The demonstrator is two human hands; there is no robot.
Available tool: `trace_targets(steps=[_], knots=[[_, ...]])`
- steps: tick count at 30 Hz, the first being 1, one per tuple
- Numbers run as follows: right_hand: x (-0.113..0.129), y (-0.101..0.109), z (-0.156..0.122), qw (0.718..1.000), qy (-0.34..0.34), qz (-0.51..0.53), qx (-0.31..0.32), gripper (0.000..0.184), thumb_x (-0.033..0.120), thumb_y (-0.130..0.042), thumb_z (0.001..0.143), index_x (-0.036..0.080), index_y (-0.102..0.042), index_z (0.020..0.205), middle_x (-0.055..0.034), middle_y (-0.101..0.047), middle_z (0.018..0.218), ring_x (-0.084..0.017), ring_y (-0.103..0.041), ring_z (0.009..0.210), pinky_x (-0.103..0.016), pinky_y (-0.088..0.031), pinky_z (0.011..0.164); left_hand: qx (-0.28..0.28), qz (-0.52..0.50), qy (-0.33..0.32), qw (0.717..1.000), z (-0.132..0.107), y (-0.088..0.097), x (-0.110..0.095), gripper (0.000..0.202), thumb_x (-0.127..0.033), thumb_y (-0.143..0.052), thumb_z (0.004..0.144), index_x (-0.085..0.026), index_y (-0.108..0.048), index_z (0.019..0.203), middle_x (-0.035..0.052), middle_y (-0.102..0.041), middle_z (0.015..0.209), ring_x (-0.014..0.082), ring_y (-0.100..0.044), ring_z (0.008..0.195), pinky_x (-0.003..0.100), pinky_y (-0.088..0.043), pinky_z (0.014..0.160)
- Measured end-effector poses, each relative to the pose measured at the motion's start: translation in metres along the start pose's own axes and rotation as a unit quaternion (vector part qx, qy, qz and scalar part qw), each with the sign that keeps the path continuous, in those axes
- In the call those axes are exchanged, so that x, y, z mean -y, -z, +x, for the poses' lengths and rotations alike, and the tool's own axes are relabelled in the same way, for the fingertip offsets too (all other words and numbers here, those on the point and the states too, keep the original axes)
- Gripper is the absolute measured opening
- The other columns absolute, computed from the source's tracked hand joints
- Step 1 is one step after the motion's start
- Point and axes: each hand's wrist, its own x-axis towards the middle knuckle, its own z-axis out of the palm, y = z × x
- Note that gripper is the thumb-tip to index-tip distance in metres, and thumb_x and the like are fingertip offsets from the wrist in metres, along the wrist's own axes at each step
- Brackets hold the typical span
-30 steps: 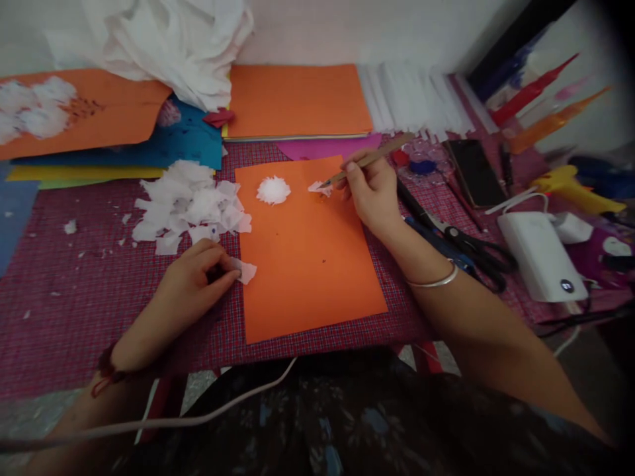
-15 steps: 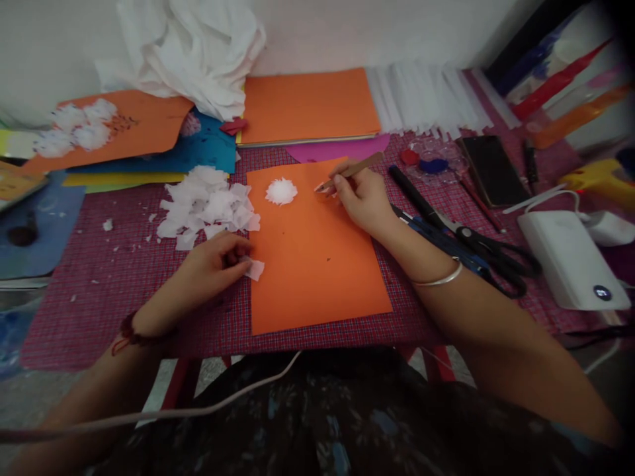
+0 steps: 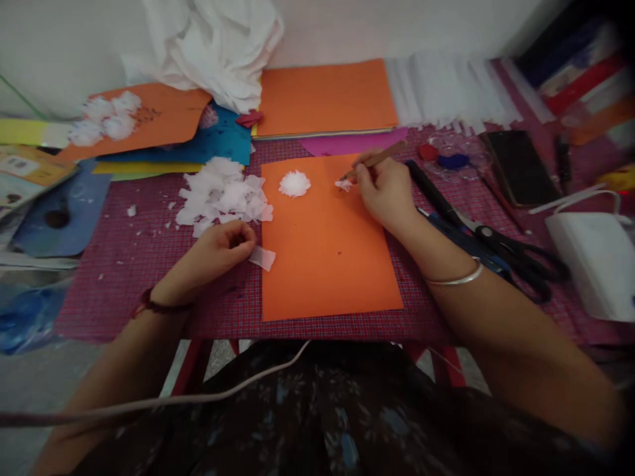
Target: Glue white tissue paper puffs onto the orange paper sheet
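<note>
An orange paper sheet [image 3: 322,264] lies in front of me with a round, fluffy white paper tuft [image 3: 294,184] near its upper left. My right hand [image 3: 389,192] rests at the sheet's upper right, fingers closed round a brown pencil [image 3: 389,152]. At the pencil's lower tip is a small crumpled bit of white tissue paper [image 3: 343,186], on or just above the sheet. Left of the sheet, my left hand [image 3: 225,248] pinches a thin white tissue square [image 3: 264,258], which overlaps the sheet's edge. Behind that hand sits a pile of tissue squares [image 3: 223,195].
Scissors [image 3: 516,248], a phone [image 3: 518,165] and a white power bank [image 3: 592,264] lie at the right. Orange sheets [image 3: 325,96] and white strips [image 3: 446,92] are at the back. A decorated orange sheet [image 3: 171,125] is back left. A cable [image 3: 223,393] crosses my lap.
The view has shifted, so everything sits farther right. My right hand has moved the pencil tip slightly away from the white tuft. My left hand still pinches the tissue square.
</note>
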Motion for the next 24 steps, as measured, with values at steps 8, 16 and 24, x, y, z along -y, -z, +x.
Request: trace_targets(steps=[8,16,24], knots=[[0.0,0.0014,-0.002,0.999,-0.026,0.022,-0.011,0.025,0.04,-0.046,0.1,0.023,-0.064,0.104,-0.0085,-0.077,0.089,-0.028,-0.075,0.083,-0.041,-0.055,0.076,0.018,-0.076,0.01,0.997,0.0012,0.0045,0.0073,0.018,-0.035,-0.064,0.081,-0.019,-0.061,0.089,0.0,-0.06,0.076,0.0127,-0.054,0.065,0.026,-0.043,0.06],[0.0023,0.0018,-0.0021,0.999,-0.033,0.032,-0.005,0.025,0.04,-0.047,0.1,0.021,-0.063,0.106,-0.0099,-0.075,0.089,-0.028,-0.074,0.087,-0.041,-0.055,0.075,0.117,0.136,-0.111,0.978,0.0032,0.0068,0.0015,0.014,-0.029,-0.056,0.085,-0.018,-0.062,0.093,0.0043,-0.061,0.09,0.0174,-0.058,0.078,0.031,-0.047,0.072],[0.0009,0.0012,-0.0023,0.999,-0.033,0.025,-0.006,0.02,0.034,-0.047,0.1,0.024,-0.064,0.104,-0.0067,-0.076,0.089,-0.024,-0.072,0.08,-0.037,-0.053,0.068,0.084,0.051,-0.119,0.988,-0.0021,0.0073,0.0026,0.018,-0.029,-0.06,0.086,-0.019,-0.054,0.072,0.0037,-0.059,0.09,0.0166,-0.057,0.083,0.032,-0.047,0.077]])
